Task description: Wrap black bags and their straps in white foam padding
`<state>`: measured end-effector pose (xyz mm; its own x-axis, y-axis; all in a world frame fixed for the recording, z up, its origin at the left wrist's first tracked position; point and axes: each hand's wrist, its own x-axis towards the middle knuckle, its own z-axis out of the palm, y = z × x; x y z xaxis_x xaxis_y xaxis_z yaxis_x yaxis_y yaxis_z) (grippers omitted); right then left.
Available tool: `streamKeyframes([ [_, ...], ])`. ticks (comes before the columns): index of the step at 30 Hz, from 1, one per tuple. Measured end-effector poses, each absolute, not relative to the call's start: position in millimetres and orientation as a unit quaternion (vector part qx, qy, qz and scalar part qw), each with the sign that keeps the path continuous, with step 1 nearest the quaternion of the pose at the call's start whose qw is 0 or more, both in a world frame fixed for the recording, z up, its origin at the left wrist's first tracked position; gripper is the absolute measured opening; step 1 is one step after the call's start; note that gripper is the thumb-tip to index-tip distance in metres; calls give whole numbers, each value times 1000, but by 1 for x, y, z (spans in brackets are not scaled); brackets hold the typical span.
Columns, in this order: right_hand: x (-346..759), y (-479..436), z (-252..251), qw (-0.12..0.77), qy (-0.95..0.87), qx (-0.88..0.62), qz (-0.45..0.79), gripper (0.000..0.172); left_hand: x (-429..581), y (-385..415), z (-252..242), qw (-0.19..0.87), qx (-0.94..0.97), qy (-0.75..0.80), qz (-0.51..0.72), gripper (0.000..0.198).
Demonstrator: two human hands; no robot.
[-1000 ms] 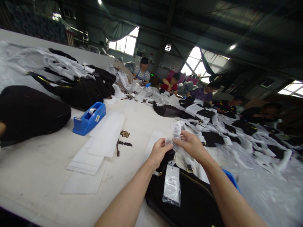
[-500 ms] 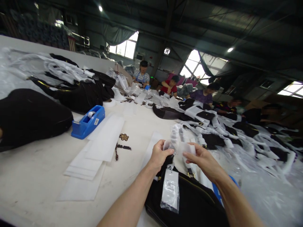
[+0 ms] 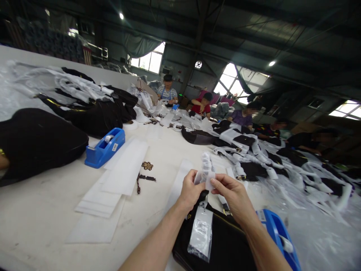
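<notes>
A black bag (image 3: 222, 246) lies in front of me, a white tag in clear plastic (image 3: 200, 233) hanging on it. Its strap (image 3: 206, 160), wrapped in white material, rises above the bag. My left hand (image 3: 191, 191) is closed, pinching the wrapped strap near its lower end. Around that same spot goes a small translucent white wrapping sheet (image 3: 210, 180), and my right hand (image 3: 229, 191) pinches its edge between thumb and fingers. The fingers partly hide the strap.
A blue tape dispenser (image 3: 105, 147) stands left, beside white wrapping sheets (image 3: 124, 169). A second blue tape dispenser (image 3: 278, 235) sits by my right forearm. A leopard-print charm (image 3: 147, 165) lies mid-table. Black bags (image 3: 42, 137) are piled left and right; several people work across the table.
My right hand has moved left, closer to my left hand, folding the sheet's free end around the strap. More of the right tape dispenser shows now.
</notes>
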<state>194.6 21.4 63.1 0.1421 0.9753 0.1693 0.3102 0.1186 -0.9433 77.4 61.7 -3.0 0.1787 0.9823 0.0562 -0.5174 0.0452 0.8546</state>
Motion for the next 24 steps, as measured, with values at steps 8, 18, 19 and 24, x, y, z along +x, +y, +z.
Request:
streamKeyframes([
  [8,193,25,71,430,-529,-595,426,56,78,63,-8,626,430,285,585,26],
  [18,203,40,52,336,-599,-708,165,36,70,62,-6,715,405,218,527,29],
  [19,205,40,52,327,-618,-696,164,33,66,63,-5,747,387,187,507,29],
  [24,212,37,53,342,-670,-634,181,34,54,70,-4,823,353,122,428,35],
])
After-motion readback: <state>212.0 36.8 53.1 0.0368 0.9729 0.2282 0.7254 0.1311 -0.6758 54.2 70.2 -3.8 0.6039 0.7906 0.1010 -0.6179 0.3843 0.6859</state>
